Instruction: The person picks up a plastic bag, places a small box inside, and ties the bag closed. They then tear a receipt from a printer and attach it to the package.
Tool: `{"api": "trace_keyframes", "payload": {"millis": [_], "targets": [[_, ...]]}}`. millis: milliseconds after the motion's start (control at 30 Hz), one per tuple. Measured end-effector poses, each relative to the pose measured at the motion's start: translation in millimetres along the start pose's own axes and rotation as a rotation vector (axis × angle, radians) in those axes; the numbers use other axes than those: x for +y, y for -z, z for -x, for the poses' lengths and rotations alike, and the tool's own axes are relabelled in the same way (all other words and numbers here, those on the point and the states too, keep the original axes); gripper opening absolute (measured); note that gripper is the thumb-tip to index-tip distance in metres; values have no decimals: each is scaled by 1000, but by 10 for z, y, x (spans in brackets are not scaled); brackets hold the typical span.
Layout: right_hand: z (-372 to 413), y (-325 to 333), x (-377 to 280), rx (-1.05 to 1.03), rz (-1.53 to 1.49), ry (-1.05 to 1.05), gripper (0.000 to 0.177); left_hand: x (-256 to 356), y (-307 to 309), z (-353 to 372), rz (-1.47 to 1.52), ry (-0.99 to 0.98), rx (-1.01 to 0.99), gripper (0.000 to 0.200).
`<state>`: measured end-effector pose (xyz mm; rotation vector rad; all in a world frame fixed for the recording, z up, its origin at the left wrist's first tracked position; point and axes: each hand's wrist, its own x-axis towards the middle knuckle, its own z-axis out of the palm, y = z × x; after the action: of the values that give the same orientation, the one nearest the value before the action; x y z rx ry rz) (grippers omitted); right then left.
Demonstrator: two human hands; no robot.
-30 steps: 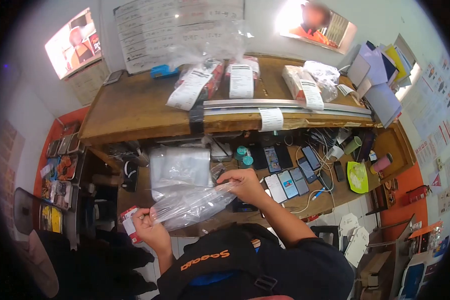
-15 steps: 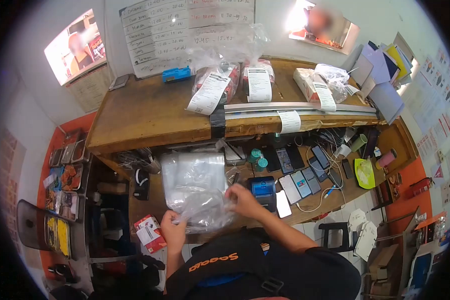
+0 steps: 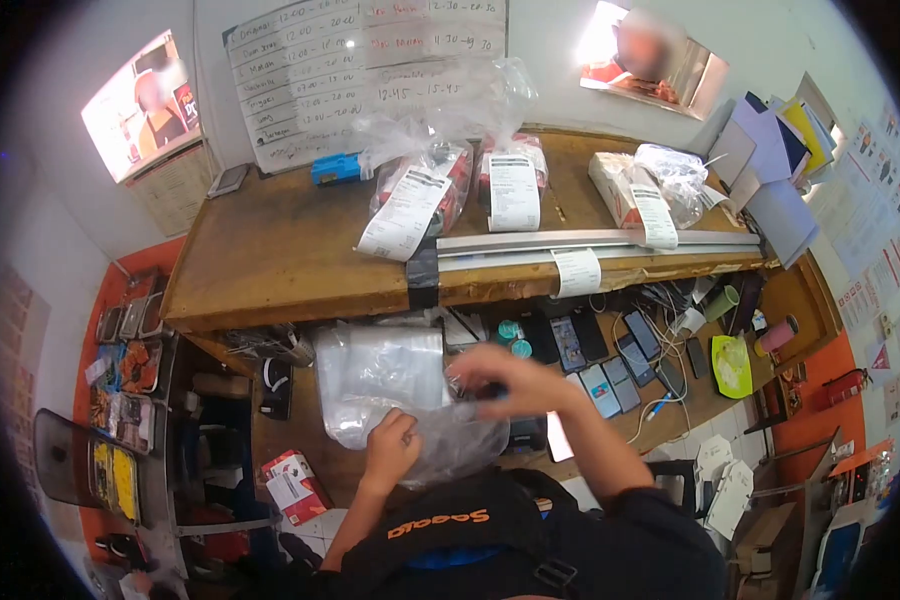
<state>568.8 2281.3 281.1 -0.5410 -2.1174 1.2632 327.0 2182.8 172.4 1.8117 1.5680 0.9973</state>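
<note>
A clear plastic bag point(image 3: 455, 445) lies crumpled at the front of the desk. My left hand point(image 3: 394, 446) is closed on its left part. Above the bag's right side is my right hand point(image 3: 515, 385), slightly blurred, with thumb and fingers apart and nothing visible between them. Behind both hands rests a stack of clear plastic bags point(image 3: 385, 355). A dark device, partly hidden by my right forearm, sits just right of the bag.
Several phones point(image 3: 600, 390) and tangled cables cover the desk's right side. On the upper shelf point(image 3: 270, 250) stand bagged packages point(image 3: 512, 185) with receipts attached. A red-and-white box point(image 3: 295, 487) is at the lower left. People show through two wall openings.
My right hand has risen off the bag and moved right, its fingers spreading. My left hand has shifted right with the bag, which now reaches farther right. The view has tilted slightly.
</note>
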Motion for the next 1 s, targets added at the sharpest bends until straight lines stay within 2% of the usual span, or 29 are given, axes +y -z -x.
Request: {"api": "trace_keyframes", "payload": {"millis": [33,67,100,133,200,233,300,367,467,533,800,1000], "targets": [[-156,319,-103,139,107,24,46,77,28,-46,0,-75,129,12],[-304,611,-66,311,-125,-187,44,58,35,-76,-5,-76,133,12],[-524,924,-41,554,178,-81,42,18,44,-64,2,-49,201,11],[-746,1324,163,669,374,61,42,-4,46,-41,9,-23,268,10],[-1071,1872,516,769,1019,53,59,29,55,32,-9,-6,302,10],[-1120,1910,668,771,1014,60,59,42,67,48,-22,-1,340,9],[-1305,2030,814,726,832,-253,76,-14,65,118,-56,-28,356,9],[-1352,2008,824,752,836,-255,78,-82,40,203,-83,-50,366,10],[-1315,1942,835,784,836,-272,77,-152,-33,299,-2,53,355,10],[-1277,1933,841,807,824,-205,77,-192,-46,288,-2,62,340,9],[-1263,1920,964,892,778,-150,76,-158,-12,35,3,22,232,10],[-1259,1976,964,863,680,-139,75,-108,-42,-217,-27,-19,117,14]]}}
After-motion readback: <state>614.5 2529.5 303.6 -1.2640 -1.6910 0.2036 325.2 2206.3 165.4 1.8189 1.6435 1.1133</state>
